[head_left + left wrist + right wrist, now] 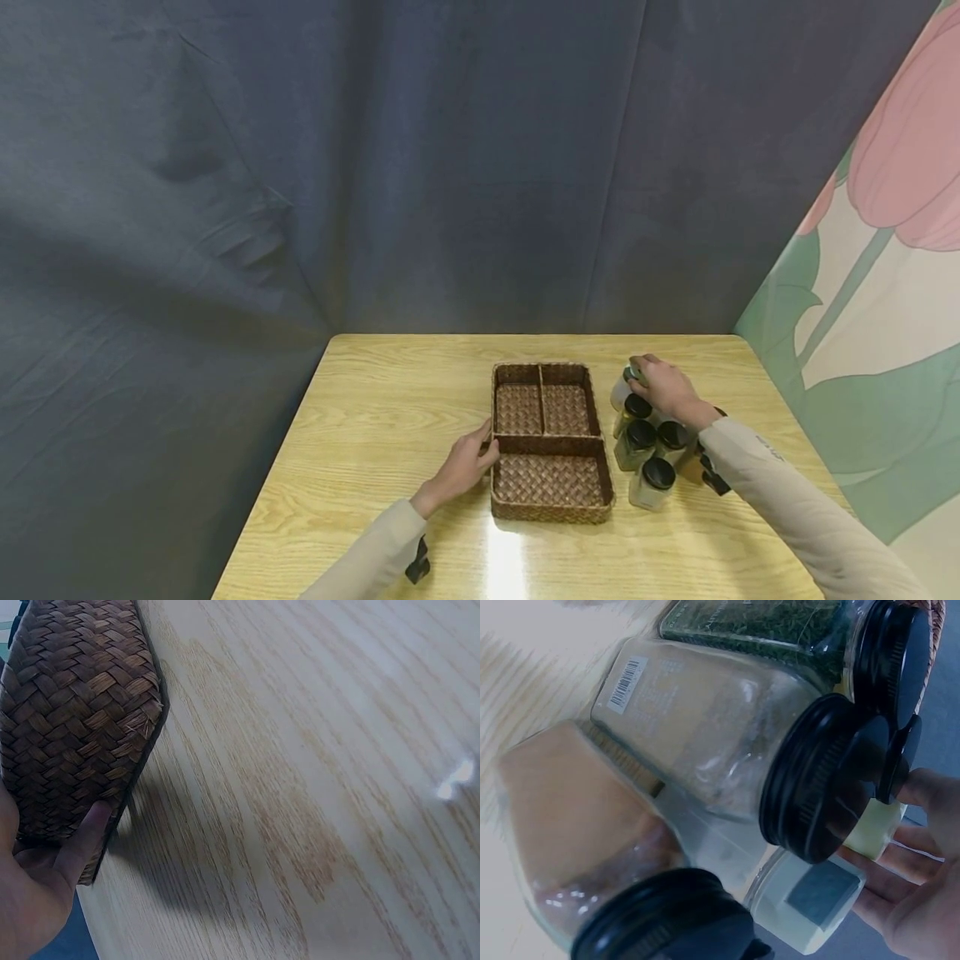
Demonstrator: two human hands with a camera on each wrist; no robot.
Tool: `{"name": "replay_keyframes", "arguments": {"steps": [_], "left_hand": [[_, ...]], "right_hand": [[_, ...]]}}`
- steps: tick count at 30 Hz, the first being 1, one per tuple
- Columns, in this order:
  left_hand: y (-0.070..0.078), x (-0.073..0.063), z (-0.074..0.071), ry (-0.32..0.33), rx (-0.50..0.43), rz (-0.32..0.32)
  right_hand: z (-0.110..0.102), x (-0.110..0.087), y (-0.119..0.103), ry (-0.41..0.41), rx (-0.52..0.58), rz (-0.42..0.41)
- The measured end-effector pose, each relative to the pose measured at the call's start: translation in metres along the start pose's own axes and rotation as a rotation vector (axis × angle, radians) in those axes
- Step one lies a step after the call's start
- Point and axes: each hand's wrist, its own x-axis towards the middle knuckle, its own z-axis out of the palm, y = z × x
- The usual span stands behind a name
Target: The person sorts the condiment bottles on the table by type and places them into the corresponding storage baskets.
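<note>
A brown woven basket (551, 514) with three compartments stands on the table. My left hand (461, 467) is at its left side; in the left wrist view the thumb (88, 832) lies fairly straight against the woven outer wall. On the basket's right, my right hand (663, 387) grips a pale jar (619, 394) near its top, at the far end of a group of jars. The right wrist view shows the fingers (900, 874) against a small clear-walled jar (806, 904). Part of the right hand is cut off at that view's edge.
Several black-lidded spice jars stand close together beside the basket, among them a white-filled one (651, 485) nearest me and a green-filled one (633, 447). My right forearm (795, 492) passes over the table's right side. A dark curtain (480, 167) hangs behind the wooden table (390, 400).
</note>
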Motion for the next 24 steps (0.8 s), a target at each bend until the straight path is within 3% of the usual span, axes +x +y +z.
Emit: {"name": "replay_keyframes", "arguments": {"steps": [12,24], "left_hand": [[-0.0034,-0.0016,0.0000,-0.026,-0.018,-0.006],[-0.0008,-0.0008,0.0004,-0.001,0.000,-0.013]], "right_hand": [[0.0000,-0.0002,-0.0027,-0.014,0.016,0.000],[-0.0041,0.0021,-0.0057,-0.019,0.012,0.088]]}}
